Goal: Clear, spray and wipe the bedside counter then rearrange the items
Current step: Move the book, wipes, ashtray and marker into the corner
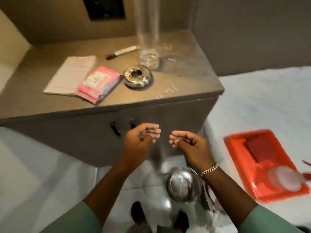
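Observation:
The grey-brown bedside counter carries a white notepad, a pink wipes pack, a shiny metal ashtray, a black-and-white pen and a tall clear glass lamp base. My left hand and my right hand hover side by side in front of the cabinet doors, below the counter's edge. Both have curled, slightly parted fingers and hold nothing. A gold bracelet circles my right wrist.
An orange tray lies on the white bed at the right, holding a dark red cloth and a blurred white spray bottle. A metal bin stands on the floor below my hands. Two black door handles are on the cabinet front.

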